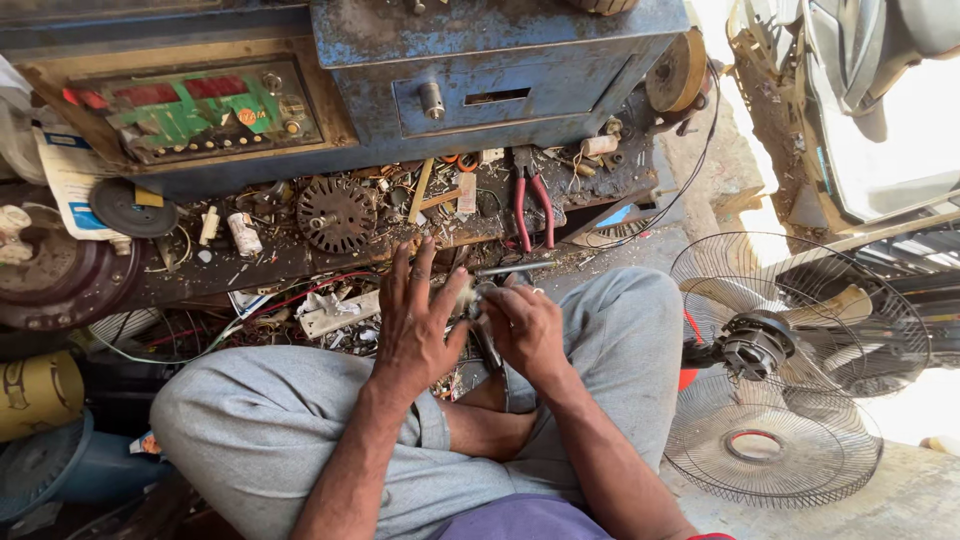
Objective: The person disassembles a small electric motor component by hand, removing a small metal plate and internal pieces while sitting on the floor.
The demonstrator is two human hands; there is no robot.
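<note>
Over grey-trousered knees (270,420), the left hand (415,320) is spread with fingers straight, its thumb against a small metal part (478,300) that the right hand (525,325) grips, fingers curled. Beyond them a low bench (300,262) is littered with wires, a toothed disc (336,214) and red-handled pliers (533,205), below a worn blue cabinet (480,60). The part is mostly hidden between the hands; a fan cage (790,340) stands at right on concrete floor (900,500).
</note>
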